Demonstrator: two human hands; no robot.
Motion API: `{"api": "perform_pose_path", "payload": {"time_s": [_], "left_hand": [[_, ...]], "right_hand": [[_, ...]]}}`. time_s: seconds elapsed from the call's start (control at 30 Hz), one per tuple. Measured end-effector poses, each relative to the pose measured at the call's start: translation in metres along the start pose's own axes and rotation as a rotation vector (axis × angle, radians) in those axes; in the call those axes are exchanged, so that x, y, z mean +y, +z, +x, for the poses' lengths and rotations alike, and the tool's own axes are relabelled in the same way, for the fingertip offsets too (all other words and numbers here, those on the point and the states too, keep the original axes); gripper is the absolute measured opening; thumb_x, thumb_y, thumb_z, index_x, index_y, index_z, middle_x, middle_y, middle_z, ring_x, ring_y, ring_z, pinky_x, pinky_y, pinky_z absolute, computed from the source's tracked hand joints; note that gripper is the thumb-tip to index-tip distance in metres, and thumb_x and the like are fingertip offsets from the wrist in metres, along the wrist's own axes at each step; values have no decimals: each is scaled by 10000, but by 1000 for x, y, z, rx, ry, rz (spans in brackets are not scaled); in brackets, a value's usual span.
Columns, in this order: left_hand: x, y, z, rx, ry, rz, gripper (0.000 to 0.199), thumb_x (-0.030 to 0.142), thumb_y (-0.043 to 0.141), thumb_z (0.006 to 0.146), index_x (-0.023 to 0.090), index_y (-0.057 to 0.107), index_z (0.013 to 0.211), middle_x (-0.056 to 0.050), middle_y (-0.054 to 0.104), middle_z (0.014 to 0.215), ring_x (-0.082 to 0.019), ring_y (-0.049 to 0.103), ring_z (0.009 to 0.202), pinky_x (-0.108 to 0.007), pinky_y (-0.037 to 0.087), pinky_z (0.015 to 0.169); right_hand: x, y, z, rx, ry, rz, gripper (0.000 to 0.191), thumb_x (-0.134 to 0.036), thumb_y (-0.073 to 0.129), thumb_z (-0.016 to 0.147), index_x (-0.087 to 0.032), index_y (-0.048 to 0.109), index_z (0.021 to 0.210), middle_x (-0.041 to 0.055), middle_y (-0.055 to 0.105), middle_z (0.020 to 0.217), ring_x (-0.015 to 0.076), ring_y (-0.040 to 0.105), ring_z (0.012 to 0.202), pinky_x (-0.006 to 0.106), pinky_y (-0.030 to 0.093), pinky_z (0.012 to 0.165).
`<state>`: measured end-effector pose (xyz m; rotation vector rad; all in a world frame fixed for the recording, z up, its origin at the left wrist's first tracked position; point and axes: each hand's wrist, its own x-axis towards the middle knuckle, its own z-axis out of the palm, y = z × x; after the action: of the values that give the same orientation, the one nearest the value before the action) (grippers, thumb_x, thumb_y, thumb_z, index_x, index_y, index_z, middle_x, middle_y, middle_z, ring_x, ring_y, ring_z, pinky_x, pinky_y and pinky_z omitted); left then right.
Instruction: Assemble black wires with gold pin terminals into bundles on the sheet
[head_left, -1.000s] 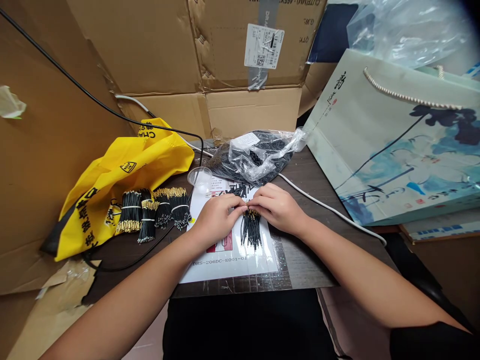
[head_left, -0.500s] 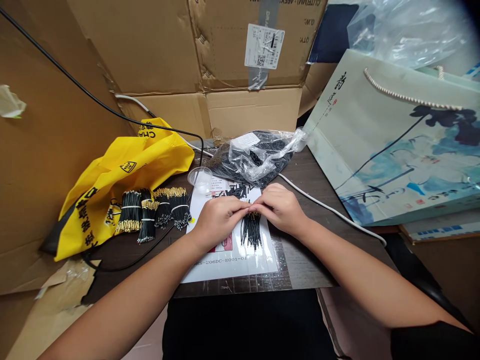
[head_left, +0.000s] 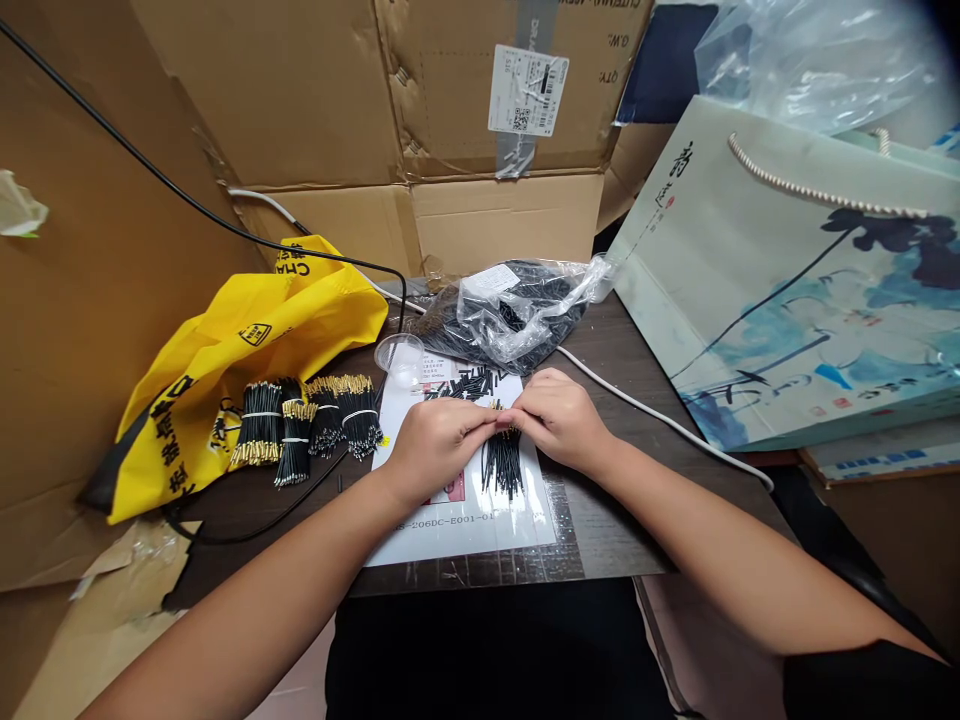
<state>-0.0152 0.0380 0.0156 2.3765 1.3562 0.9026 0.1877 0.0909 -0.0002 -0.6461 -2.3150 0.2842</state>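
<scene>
My left hand (head_left: 442, 445) and my right hand (head_left: 562, 420) meet fingertip to fingertip above the white sheet (head_left: 457, 540). Both are closed in a pinch; whatever lies between the fingers is too small and too covered to name. Just beneath the fingertips, a loose bunch of black wires (head_left: 504, 468) with gold-coloured ends at the top spreads on the sheet. Short black tube pieces (head_left: 466, 384) are scattered behind my hands. A small clear plastic cup (head_left: 400, 360) stands at the sheet's upper left corner.
Several tied bundles of black wires with gold ends (head_left: 261, 425) are on the left by a yellow bag (head_left: 262, 320). Behind the sheet sits a clear bag of black pieces (head_left: 517, 310). A white cable (head_left: 660, 425) crosses the right, near a paper gift bag (head_left: 795, 300). Cardboard (head_left: 510, 215) walls the back.
My hands stay together in nearly the same spot, with only a slight shift of the fingers. The wires and everything around them look unmoved.
</scene>
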Motion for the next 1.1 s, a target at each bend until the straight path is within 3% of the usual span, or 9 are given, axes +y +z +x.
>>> {"api": "perform_pose_path", "payload": {"time_s": [0.23, 0.47, 0.67, 0.83, 1.0, 1.1], "left_hand": [[4, -1, 5, 18, -143, -153, 186, 331, 598, 909, 204, 728, 871, -18, 728, 861, -139, 644, 795, -288, 477, 774], [4, -3, 9, 79, -302, -342, 203, 395, 732, 792, 193, 733, 766, -10, 637, 768, -122, 553, 711, -257, 435, 662], [4, -9, 11, 11, -503, -592, 331, 462, 740, 760, 145, 696, 676, 9, 585, 574, -94, 483, 549, -232, 364, 531], [0, -4, 10, 19, -523, -802, 352, 460, 734, 772, 146, 665, 630, 5, 622, 586, -92, 545, 596, -227, 440, 632], [-3, 1, 9, -2, -524, -925, 349, 457, 744, 763, 140, 652, 650, -3, 618, 627, -92, 548, 619, -230, 461, 641], [-2, -1, 10, -47, -537, -943, 306, 442, 737, 769, 144, 676, 799, -12, 625, 691, -95, 559, 632, -230, 467, 618]], "right_hand": [[-1, -8, -1, 105, 130, 116, 369, -336, 365, 1019, -177, 671, 886, 37, 686, 781, 159, 598, 746, 342, 402, 792], [0, -10, -3, 169, 211, 155, 389, -312, 349, 1022, -176, 669, 846, 30, 659, 742, 152, 603, 727, 342, 411, 786], [-7, -7, 0, 58, 91, 117, 312, -326, 470, 976, -181, 624, 747, 13, 608, 658, 142, 523, 650, 336, 389, 747], [-13, 0, 2, -30, -40, 122, 177, -338, 623, 902, -189, 649, 809, -16, 618, 650, 123, 533, 630, 327, 382, 755], [-16, 6, 2, -61, -77, 151, 189, -295, 559, 940, -190, 638, 803, -3, 631, 672, 126, 557, 655, 307, 395, 740], [-15, -3, 3, -79, -60, 107, 219, -272, 528, 942, -188, 617, 760, 1, 614, 655, 128, 538, 642, 305, 394, 734]]}}
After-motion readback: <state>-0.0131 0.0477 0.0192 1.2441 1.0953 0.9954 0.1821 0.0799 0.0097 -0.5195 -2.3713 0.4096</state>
